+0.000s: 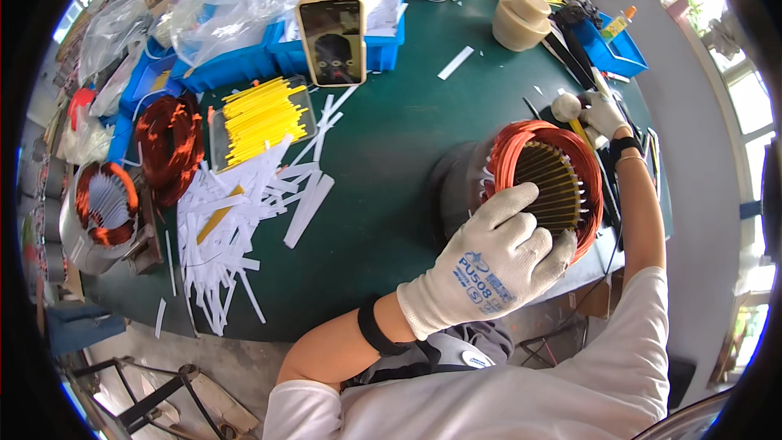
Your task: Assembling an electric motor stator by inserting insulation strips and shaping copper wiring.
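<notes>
A motor stator [468,187] lies on its side on the green table, its ring of red-brown copper wire [592,171] turned toward me and its slots lined in yellowish strips. My left hand [497,257], in a white knitted glove, curls its fingers over the near rim of the winding and grips it. Beyond the stator my right hand [604,116], also gloved, reaches among tools at the table's right edge. Its fingers look curled, but what they hold is hidden. Right beside them is a mallet with a pale round head [566,107] and a yellow handle [579,131].
White paper strips [220,228] and a tray of yellow strips [265,118] spread at left, near copper coils [169,147] and another wound stator [107,204]. A phone [332,41] stands before blue bins [236,69]. A cream stepped block [521,20] sits at the back.
</notes>
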The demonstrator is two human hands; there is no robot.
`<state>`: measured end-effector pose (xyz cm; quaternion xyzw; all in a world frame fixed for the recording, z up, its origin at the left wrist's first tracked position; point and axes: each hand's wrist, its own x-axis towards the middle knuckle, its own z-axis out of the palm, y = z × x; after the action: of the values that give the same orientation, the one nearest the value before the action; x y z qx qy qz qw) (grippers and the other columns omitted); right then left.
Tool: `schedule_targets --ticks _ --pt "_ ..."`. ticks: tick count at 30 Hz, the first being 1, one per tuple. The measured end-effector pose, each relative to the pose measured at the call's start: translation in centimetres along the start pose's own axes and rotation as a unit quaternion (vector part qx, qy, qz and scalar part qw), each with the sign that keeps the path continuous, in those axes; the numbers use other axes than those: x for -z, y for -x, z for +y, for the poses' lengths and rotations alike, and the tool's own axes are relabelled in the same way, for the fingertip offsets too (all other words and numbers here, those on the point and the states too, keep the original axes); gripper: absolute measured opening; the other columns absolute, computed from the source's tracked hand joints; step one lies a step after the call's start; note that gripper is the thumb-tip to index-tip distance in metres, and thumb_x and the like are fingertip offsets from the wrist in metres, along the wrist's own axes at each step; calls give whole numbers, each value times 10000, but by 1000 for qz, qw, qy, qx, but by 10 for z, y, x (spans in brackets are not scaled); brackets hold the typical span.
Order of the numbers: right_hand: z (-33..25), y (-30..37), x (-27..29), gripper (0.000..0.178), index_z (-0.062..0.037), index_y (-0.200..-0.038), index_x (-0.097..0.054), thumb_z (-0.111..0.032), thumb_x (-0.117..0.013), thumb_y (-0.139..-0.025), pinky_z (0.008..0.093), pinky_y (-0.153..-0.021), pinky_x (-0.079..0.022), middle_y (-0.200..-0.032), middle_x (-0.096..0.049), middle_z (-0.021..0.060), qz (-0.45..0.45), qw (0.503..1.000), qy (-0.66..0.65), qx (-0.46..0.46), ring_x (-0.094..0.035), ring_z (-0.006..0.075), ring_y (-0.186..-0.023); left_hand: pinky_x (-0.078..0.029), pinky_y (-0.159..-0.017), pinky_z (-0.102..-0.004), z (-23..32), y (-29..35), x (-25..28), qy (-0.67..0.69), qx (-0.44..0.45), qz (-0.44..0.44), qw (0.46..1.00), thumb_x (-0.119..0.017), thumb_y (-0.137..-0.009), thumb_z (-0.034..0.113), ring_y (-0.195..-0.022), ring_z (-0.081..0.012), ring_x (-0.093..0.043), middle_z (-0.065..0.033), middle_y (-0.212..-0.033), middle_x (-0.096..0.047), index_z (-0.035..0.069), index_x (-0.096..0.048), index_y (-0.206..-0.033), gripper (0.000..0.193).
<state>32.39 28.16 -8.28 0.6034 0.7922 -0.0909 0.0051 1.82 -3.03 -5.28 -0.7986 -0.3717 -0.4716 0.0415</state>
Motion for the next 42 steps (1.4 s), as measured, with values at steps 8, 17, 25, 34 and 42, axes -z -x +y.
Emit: schedule_targets --ticks 8,17,25,34,42 --pt "-20 12 11 426 -15 -1135 -686 -312 -727 -833 306 -674 -515 -873 -651 74 -2 993 -116 -3 -626 160 -782 -474 -988 -463 -4 1 0 -15 -18 -5 1000 -743 -786 279 -733 -155 -564 28 -744 -546 161 -692 -1057 300" --pt "56 32 19 475 -55 -1241 -632 -339 -676 -862 365 -689 -519 -928 -687 112 87 996 -37 -7 -671 244 -804 -434 -973 -531 2 -4 0 -15 -5 -20 1000 -758 -805 293 -822 -190 -559 4 -851 -585 138 -699 -1057 303" --pt "78 52 -4 459 -92 -1209 -661 -332 -698 -820 392 -833 -512 -998 -710 149 78 966 -213 -124 -678 282 -938 -351 -1091 -554 6 -5 2 -45 -14 -58 997 -688 -883 279 -870 -201 -549 -19 -838 -582 103 -685 -1102 281" --pt "74 35 -8 539 -134 -1350 -604 -303 -631 -838 401 -1008 -481 -1258 -653 182 65 991 -15 -119 -630 343 -1150 -339 -1113 -577 6 -5 1 -85 -41 -58 994 -644 -912 287 -887 -218 -529 -37 -817 -559 79 -691 -1104 287" --pt "47 -5 -12 332 -171 -1257 -683 -138 -582 -942 272 -1035 -453 -1280 -671 21 13 1000 18 22 -595 166 -1227 -345 -1109 -577 6 -4 2 -82 -42 -59 994 -634 -924 289 -908 -210 -524 -37 -831 -566 76 -693 -1101 283"
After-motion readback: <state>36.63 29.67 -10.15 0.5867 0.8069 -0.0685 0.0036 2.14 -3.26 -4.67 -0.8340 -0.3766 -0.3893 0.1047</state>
